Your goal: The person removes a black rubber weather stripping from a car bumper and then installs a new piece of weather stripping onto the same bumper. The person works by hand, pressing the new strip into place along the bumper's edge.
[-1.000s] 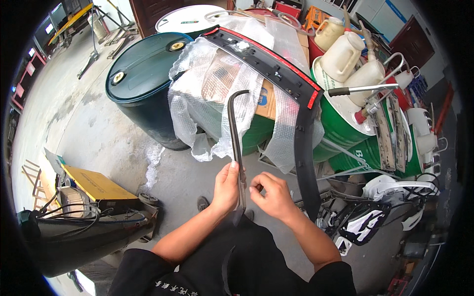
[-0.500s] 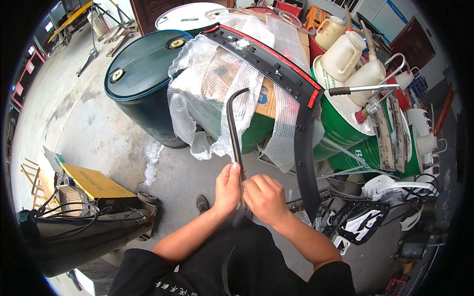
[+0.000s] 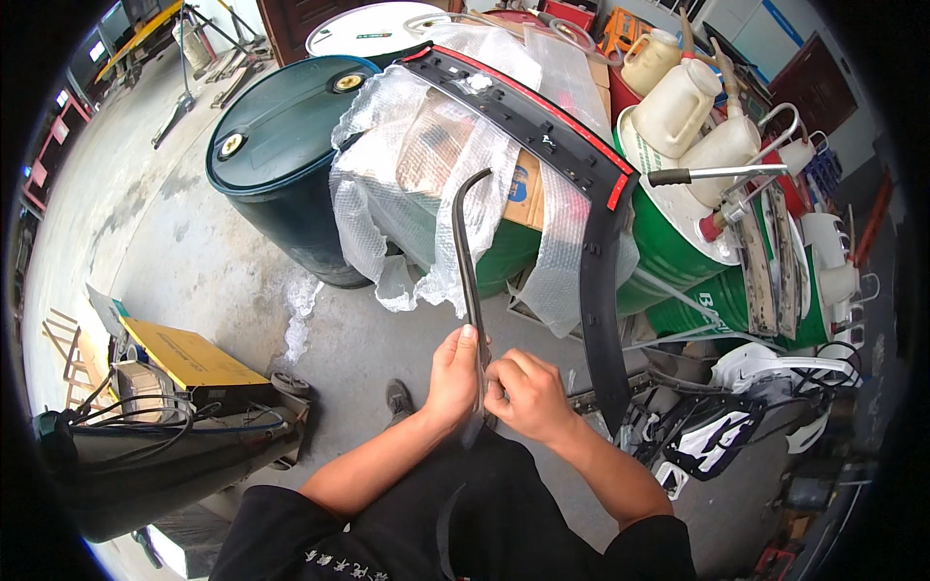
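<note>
A long, dark, narrow trim strip (image 3: 460, 237) stands upright before me, its top bent over to the right. My left hand (image 3: 453, 378) is wrapped round the lower part, thumb up along the strip. Close beside it, my right hand (image 3: 528, 392) is closed, fingertips pinched at the strip's right edge; what lies between them is hidden. A thin greyish, see-through end hangs below the hands. Beyond the strip, a curved black car trim panel (image 3: 542, 140) with red tape along its edge lies over bubble wrap (image 3: 378, 194) and a cardboard box (image 3: 523, 194).
A dark blue-green drum (image 3: 291, 126) stands at the far left of the bubble wrap. Green drums (image 3: 668, 228) with pale jugs (image 3: 678, 107) and a hand pump are on the right. Car parts (image 3: 717, 426) lie on the floor at right; a yellow box (image 3: 189, 358) sits at left.
The strip and both hands have shifted slightly right and down. My right hand's fingertips sit a little lower, with a small gap opened between the hands.
</note>
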### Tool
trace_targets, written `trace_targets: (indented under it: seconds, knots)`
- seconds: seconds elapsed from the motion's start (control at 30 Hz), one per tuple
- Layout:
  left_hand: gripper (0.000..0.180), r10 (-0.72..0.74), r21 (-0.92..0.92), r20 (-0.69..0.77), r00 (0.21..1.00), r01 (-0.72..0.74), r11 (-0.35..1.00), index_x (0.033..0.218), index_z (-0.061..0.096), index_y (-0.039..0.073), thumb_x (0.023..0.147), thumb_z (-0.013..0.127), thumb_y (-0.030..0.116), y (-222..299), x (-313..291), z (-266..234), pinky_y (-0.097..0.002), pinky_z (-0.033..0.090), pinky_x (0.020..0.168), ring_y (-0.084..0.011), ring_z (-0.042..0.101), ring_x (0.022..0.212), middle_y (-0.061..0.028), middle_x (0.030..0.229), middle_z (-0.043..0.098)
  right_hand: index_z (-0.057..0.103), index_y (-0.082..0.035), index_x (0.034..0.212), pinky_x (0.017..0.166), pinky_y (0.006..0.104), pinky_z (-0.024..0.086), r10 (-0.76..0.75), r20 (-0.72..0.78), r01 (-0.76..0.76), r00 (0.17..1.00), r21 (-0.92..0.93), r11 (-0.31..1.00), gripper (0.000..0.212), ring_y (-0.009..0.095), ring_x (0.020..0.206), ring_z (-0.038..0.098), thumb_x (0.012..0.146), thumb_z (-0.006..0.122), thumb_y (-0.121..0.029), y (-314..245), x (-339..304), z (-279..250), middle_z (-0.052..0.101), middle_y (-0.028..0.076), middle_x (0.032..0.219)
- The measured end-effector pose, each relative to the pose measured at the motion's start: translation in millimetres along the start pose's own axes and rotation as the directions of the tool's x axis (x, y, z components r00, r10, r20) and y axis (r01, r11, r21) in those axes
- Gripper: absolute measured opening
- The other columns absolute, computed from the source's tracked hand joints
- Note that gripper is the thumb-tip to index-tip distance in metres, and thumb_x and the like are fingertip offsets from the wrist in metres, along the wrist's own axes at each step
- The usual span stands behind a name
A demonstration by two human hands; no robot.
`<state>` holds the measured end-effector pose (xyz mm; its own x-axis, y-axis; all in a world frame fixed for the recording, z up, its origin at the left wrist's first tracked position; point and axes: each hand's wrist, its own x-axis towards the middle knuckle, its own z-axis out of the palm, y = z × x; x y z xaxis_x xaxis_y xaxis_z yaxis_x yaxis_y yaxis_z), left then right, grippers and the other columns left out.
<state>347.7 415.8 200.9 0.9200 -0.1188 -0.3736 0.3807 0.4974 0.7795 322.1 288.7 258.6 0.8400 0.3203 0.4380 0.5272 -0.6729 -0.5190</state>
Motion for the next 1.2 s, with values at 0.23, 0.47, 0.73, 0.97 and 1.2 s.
trace_targets:
  seconds: [0.23, 0.47, 0.73, 0.97, 1.2]
  knots:
    - [0.036, -0.161, -0.218, 0.060, 0.985, 0.170, 0.961, 0.098, 0.053, 0.006, 0.106, 0.045, 0.041, 26, 15, -12, -0.0260, 0.037, 0.049, -0.0108, 0.044, 0.054, -0.0001, 0.070, 0.050, 0.059, -0.005, 0.085, 0.061, 0.0457, 0.051, 0.280, 0.068, -0.284, 0.958, 0.064, 0.957, 0.009, 0.036, 0.070, 0.063, 0.079, 0.066, -0.006, 7, -12, -10, 0.059, 0.012, 0.077]
    - [0.034, -0.235, -0.354, 0.159, 0.959, 0.278, 0.893, 0.099, 0.049, 0.010, 0.105, 0.045, 0.043, 26, 15, -10, -0.0260, 0.029, 0.045, -0.0102, 0.034, 0.051, 0.0032, 0.067, 0.040, 0.059, 0.001, 0.088, 0.064, 0.0403, 0.050, 0.312, 0.013, -0.312, 0.950, 0.048, 0.949, 0.005, 0.032, 0.069, 0.062, 0.087, 0.061, -0.004, 5, -11, 0, 0.061, 0.015, 0.079]
    - [0.036, -0.203, -0.300, 0.112, 0.973, 0.228, 0.926, 0.103, 0.050, 0.007, 0.106, 0.044, 0.042, 28, 15, -2, -0.0259, 0.030, 0.047, -0.0104, 0.036, 0.053, 0.0010, 0.069, 0.044, 0.059, 0.003, 0.093, 0.070, 0.0303, 0.052, 0.321, 0.280, -0.425, 0.905, 0.540, 0.726, 0.017, 0.016, 0.075, 0.064, 0.088, 0.071, -0.009, -16, -8, 7, 0.063, 0.009, 0.082]
    - [0.056, -0.218, 0.424, 0.292, 0.931, 0.078, 0.902, 0.135, 0.046, 0.000, 0.100, 0.057, 0.042, 48, -18, -26, -0.0269, 0.049, 0.072, -0.0130, 0.057, 0.086, -0.0060, 0.104, 0.057, 0.060, 0.003, 0.092, 0.062, 0.0311, 0.052, 0.423, 0.222, -0.475, 0.879, 0.496, 0.727, 0.015, 0.017, 0.070, 0.066, 0.089, 0.070, -0.009, -8, -13, 7, 0.066, 0.012, 0.084]
    - [0.041, -0.248, 0.659, 0.357, 0.901, -0.055, 0.750, 0.109, 0.055, -0.003, 0.089, 0.075, 0.027, 61, -60, -31, -0.0320, 0.050, 0.066, -0.0146, 0.061, 0.072, -0.0098, 0.082, 0.065, 0.061, 0.003, 0.090, 0.059, 0.0238, 0.048, 0.495, 0.308, -0.580, 0.812, 0.520, 0.627, 0.011, 0.005, 0.067, 0.058, 0.092, 0.067, -0.006, -5, -13, 14, 0.065, 0.003, 0.078]
